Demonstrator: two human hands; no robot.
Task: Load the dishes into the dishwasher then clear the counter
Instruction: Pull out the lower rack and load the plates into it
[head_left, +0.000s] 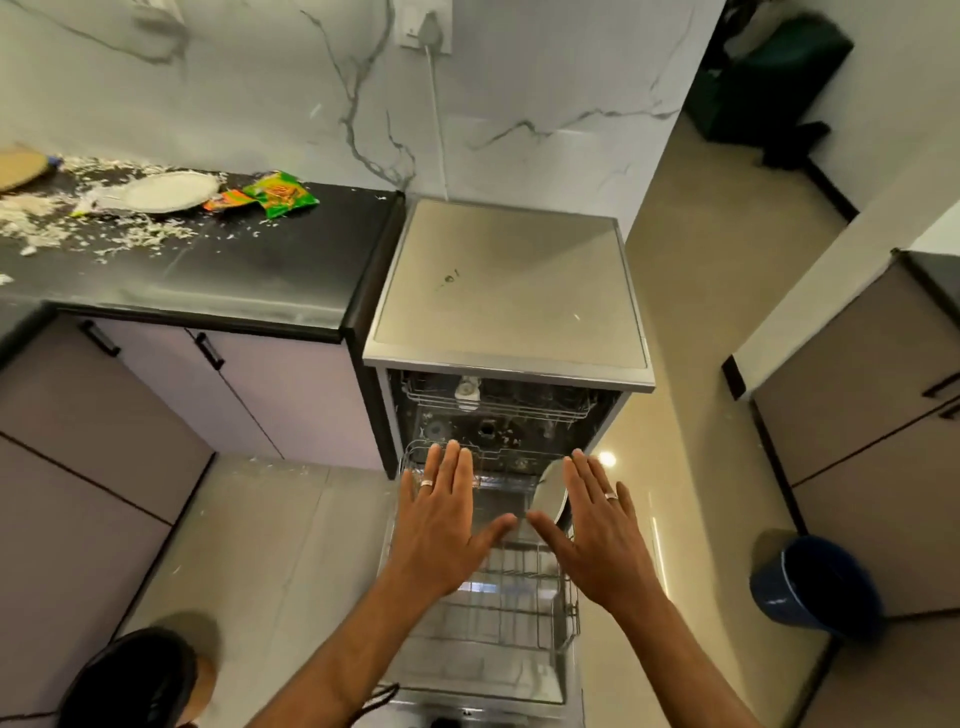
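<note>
The pulled-out lower rack lies mostly bare, with one steel plate upright at its rear right corner. The upper rack hangs over the rack's rear edge.

White grey-veined marble wall rises behind mauve base cabinets with black handles; glossy beige floor tiles reflect a ceiling light; blue bin stands at right.
</note>
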